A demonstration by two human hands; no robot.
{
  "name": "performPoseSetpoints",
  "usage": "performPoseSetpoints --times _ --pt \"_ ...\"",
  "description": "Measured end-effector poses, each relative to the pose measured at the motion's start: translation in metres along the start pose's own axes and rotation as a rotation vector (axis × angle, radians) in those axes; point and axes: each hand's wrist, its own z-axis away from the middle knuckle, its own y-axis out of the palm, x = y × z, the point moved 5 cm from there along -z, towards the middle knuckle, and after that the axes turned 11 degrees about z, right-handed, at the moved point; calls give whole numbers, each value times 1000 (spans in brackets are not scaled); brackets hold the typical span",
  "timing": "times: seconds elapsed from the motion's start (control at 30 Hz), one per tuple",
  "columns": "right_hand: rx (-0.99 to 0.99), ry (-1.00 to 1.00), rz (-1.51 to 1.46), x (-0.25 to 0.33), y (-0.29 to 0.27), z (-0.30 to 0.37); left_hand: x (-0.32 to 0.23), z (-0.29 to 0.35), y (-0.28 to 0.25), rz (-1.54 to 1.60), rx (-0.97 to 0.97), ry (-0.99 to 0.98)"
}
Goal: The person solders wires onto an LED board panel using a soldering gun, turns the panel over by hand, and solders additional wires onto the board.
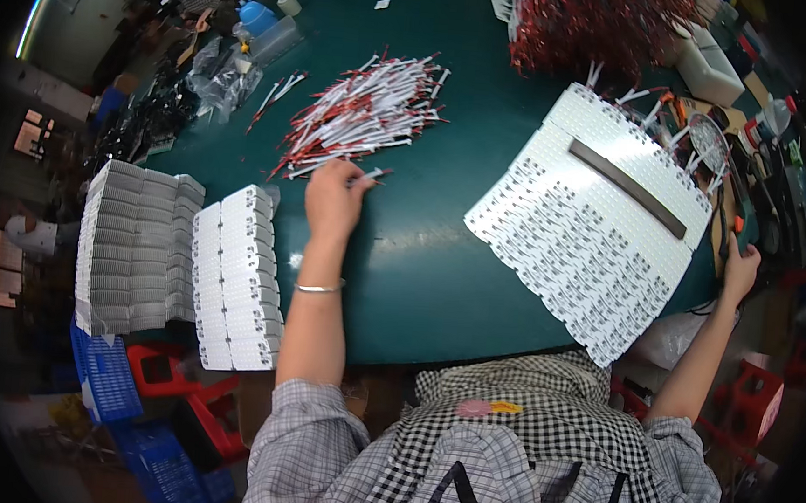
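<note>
My left hand (335, 200) is pinched on a short red-and-white wire lead (373, 176) at the near edge of a loose pile of such leads (366, 109). To the right lies a white circuit board panel (564, 221) with rows of small dark marks. A dark flat bar (627, 188) rests across it, and several leads stick out along its far edge. Beyond the panel's right side, my right hand (741, 270) is closed next to a small orange-tipped thing (739, 224). What its fingers hold is too small to make out.
Stacked white board panels (137, 252) and another group of panels (236, 277) stand at the table's left edge. A heap of red wires (596, 27) lies at the far right. Plastic bags (219, 75) sit far left. Below are blue crates (110, 371) and red stools (214, 416).
</note>
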Motion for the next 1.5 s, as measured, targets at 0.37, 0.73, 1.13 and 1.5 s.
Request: performPoseSetpoints --times 0.37,0.73,1.13,1.5 --pt "234 46 -131 -36 26 -46 -44 0 12 67 -91 116" --pt "204 342 -1501 -30 -67 21 -88 13 -9 622 -185 -91" --pt "148 -191 -1397 64 -216 137 -201 45 10 1020 245 -78" --pt "961 -317 -1420 202 -184 250 -256 74 19 781 281 244"
